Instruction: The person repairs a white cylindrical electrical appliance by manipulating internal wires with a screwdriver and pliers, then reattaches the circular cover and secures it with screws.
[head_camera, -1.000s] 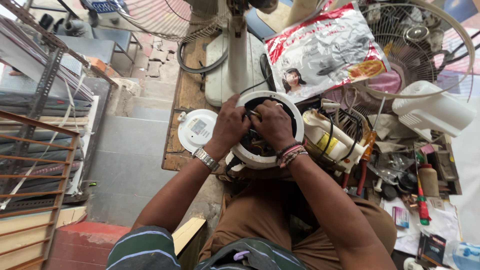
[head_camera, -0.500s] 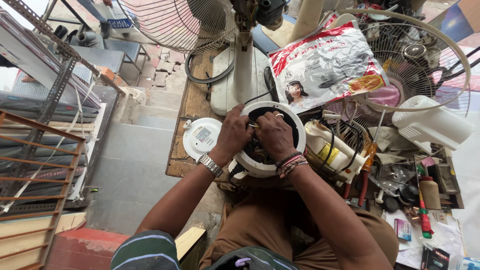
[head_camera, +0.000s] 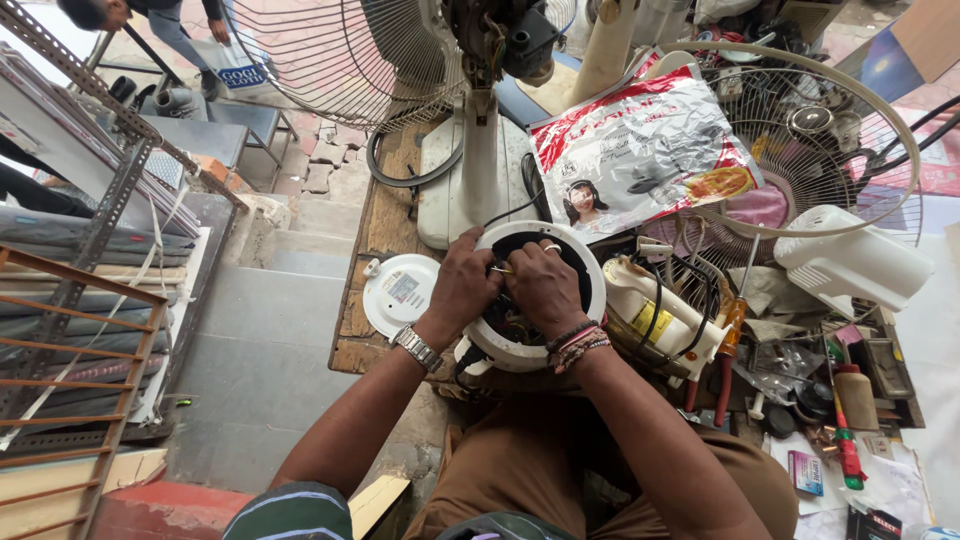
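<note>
Both hands met inside the round white housing at the bench edge, above the person's lap. His left hand curled over the rim, gripping it so the shell could not turn, while the right hand bent its fingers into the dark hollow, apparently pinching a small part I could not make out. A white round cover lay just beside it on the wooden bench, with screwdrivers nearby.

A metal wristwatch, beaded bracelets, a striped sleeve, brown trousers.
</note>
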